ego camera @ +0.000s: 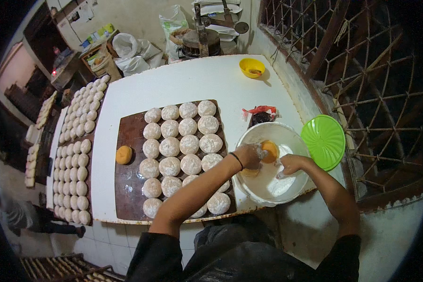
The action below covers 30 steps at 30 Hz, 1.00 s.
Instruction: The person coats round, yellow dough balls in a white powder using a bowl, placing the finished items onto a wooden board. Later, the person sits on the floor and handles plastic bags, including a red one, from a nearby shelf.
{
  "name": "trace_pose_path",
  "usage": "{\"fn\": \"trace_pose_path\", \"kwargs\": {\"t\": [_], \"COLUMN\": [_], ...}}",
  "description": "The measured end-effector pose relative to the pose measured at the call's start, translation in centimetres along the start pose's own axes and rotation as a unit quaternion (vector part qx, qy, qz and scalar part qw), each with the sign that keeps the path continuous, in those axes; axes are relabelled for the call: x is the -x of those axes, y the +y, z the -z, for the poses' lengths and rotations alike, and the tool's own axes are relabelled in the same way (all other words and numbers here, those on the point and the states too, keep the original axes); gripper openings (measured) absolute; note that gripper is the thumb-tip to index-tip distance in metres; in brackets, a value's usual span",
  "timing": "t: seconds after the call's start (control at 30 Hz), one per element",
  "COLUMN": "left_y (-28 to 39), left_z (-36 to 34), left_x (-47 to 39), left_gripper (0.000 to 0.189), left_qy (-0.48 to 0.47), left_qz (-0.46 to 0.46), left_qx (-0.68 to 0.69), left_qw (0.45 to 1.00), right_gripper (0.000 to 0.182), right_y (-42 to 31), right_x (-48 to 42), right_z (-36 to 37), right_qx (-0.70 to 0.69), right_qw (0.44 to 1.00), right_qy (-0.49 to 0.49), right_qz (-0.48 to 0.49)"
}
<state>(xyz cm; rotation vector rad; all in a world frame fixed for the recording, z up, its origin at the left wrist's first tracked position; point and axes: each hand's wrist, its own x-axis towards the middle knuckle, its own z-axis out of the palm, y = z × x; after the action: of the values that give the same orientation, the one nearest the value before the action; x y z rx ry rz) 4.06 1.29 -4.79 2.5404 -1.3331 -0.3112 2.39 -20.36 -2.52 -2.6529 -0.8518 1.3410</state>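
Both my hands are inside a large white tub [245, 190] that holds white powder [280, 183]. My left hand [252, 156], powdered and with a dark band at the wrist, is at an orange-yellow dough ball [269, 151]; whether its fingers grip the ball is unclear. Another yellowish ball [251, 172] lies partly hidden below that hand. At the tub's right side, my right hand [290, 165] has its fingers in the powder, touching something whitish I cannot make out. Left of the tub, rows of powdered dough balls [190, 144] sit on a brown board [128, 190]; one plain orange ball [123, 155] lies at its left edge.
A green ribbed lid [323, 142] lies right of the tub. Beyond the tub are a red-and-dark plastic bag [261, 115] and a yellow bowl [252, 68]. More dough balls [70, 169] stand on boards at left. A person [24, 215] is at far left. A lattice window borders the right.
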Motion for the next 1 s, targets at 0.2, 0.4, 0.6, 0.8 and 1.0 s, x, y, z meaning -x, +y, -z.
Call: {"fn": "trace_pose_path", "kwargs": {"t": [0.2, 0.4, 0.6, 0.8, 1.0], "left_y": [1.5, 1.4, 0.8, 0.5, -2.7], "left_z": [1.9, 1.3, 1.8, 1.1, -2.9], "left_x": [0.6, 0.9, 0.9, 0.2, -3.2], "left_gripper": [0.032, 0.03, 0.03, 0.039, 0.057], "left_qy": [0.257, 0.357, 0.344, 0.178, -0.206], "left_qz": [0.033, 0.003, 0.011, 0.027, 0.075], "left_qx": [0.171, 0.197, 0.197, 0.052, 0.02], "left_qw": [0.951, 0.913, 0.918, 0.982, 0.976], "right_gripper": [0.083, 0.063, 0.037, 0.037, 0.03], "right_y": [-3.5, -3.6, -8.4, -2.7, -2.7], "right_x": [-3.5, -2.4, -4.0, -3.9, -4.0], "right_z": [-2.8, -1.1, -1.8, -0.8, 7.8], "right_qx": [-0.032, -0.275, -0.046, 0.116, 0.234], "right_qw": [0.986, 0.956, 0.987, 0.96, 0.962], "right_qy": [-0.16, -0.008, 0.063, -0.213, 0.065], "right_qz": [0.027, -0.105, 0.138, 0.139, 0.127]}}
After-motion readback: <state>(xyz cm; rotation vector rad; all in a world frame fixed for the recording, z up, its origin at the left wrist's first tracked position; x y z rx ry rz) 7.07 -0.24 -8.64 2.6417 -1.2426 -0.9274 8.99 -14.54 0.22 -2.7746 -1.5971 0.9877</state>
